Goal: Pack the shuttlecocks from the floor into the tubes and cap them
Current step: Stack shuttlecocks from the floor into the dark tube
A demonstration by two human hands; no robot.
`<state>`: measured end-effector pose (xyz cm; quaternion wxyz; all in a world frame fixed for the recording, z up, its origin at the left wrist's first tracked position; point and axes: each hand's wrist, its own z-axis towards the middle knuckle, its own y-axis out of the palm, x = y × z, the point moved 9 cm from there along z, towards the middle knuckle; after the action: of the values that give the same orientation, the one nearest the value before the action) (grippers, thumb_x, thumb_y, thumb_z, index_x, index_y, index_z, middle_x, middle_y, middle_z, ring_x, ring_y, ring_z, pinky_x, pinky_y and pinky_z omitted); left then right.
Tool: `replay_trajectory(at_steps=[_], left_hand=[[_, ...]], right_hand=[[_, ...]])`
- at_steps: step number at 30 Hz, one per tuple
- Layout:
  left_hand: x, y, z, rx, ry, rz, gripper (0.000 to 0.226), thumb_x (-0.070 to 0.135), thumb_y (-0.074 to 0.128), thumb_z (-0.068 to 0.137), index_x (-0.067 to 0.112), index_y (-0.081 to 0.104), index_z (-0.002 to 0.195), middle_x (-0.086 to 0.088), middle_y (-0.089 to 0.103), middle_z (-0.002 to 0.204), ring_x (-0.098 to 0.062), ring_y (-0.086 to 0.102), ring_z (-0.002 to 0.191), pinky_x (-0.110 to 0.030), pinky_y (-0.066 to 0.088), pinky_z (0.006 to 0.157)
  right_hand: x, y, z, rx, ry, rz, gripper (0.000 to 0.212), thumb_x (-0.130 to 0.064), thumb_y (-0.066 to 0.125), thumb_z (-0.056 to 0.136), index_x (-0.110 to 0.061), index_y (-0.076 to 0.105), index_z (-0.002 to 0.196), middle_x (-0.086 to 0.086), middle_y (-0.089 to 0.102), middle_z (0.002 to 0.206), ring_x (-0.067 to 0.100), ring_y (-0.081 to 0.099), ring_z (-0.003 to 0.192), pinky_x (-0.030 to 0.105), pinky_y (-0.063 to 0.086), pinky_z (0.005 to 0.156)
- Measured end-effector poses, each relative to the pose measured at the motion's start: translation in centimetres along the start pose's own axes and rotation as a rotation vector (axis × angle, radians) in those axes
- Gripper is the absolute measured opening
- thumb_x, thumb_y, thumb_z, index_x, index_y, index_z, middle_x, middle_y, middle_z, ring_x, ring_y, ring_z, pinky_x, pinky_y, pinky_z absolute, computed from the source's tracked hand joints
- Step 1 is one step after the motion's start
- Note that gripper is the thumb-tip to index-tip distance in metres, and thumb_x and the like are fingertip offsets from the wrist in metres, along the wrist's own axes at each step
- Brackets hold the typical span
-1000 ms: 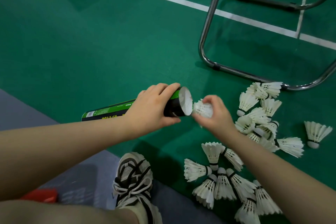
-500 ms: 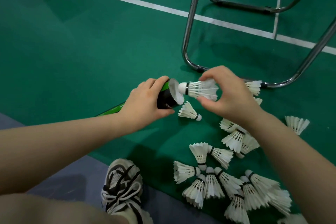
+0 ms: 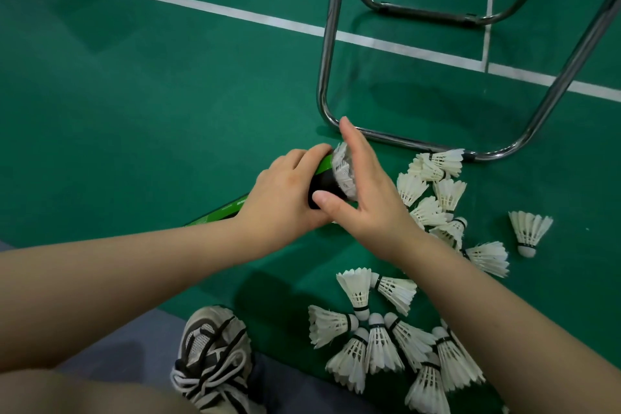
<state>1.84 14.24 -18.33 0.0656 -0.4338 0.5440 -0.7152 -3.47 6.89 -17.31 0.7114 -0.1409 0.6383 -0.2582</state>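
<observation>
The left hand [image 3: 285, 191] wraps its fingers round the tube [image 3: 235, 208] just behind the mouth. The right hand [image 3: 369, 198] is flat, fingers straight and together. Its palm presses on the feather skirt of a shuttlecock [image 3: 342, 171] that sits in the mouth, and its thumb lies against the tube's black end band.

The tube is held low over the green court floor [image 3: 168, 111]. Its long axis runs from lower left to upper right, with the open end pointing up-right toward the chair. The shuttlecock goes in cork first, and only its white feathers show. The tube's body is green with small pale print along it, too small to read.

Loose shuttlecocks lie on the floor to the right [image 3: 433, 191] and in a tighter heap nearer the person [image 3: 386, 339], pointing many ways. One shuttlecock [image 3: 529, 232] sits apart at far right. Beyond stand a chrome chair frame [image 3: 329, 60] and a white court line [image 3: 235, 12]. A laced shoe [image 3: 215, 356] rests on a grey strip [image 3: 134, 346].
</observation>
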Motion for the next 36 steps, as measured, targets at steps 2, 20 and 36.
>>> replay_trajectory(at_steps=[2, 20, 36], left_hand=[[0.0, -0.1, 0.1, 0.014, -0.01, -0.007, 0.083, 0.057, 0.046, 0.06, 0.016, 0.039, 0.132, -0.008, 0.053, 0.115, -0.03, 0.05, 0.104, -0.048, 0.044, 0.085], [0.5, 0.2, 0.4, 0.035, 0.035, 0.044, 0.075, 0.045, 0.049, 0.063, 0.015, 0.04, 0.131, -0.01, 0.054, 0.111, -0.033, 0.051, 0.098, -0.049, 0.044, 0.082], [2.1, -0.1, 0.5, 0.06, 0.126, 0.044, 0.071, 0.037, 0.04, 0.058, 0.023, 0.029, 0.127, -0.011, 0.057, 0.11, -0.032, 0.056, 0.093, -0.047, 0.05, 0.078]], right_hand=[[-0.3, -1.1, 0.3, 0.056, -0.024, -0.023, 0.081, -0.053, 0.045, 0.079, -0.019, 0.014, 0.147, -0.014, 0.012, 0.149, 0.003, 0.01, 0.141, 0.036, 0.013, 0.117], [0.3, 0.4, 0.5, -0.309, 0.184, -0.177, 0.027, -0.032, 0.063, 0.08, -0.004, 0.061, 0.079, 0.011, 0.063, 0.074, 0.025, 0.057, 0.073, 0.037, 0.046, 0.066], [0.0, 0.7, 0.6, -0.521, 0.214, -0.188, 0.017, -0.032, 0.062, 0.083, -0.022, 0.048, 0.085, 0.0, 0.045, 0.094, 0.004, 0.05, 0.069, 0.013, 0.036, 0.052]])
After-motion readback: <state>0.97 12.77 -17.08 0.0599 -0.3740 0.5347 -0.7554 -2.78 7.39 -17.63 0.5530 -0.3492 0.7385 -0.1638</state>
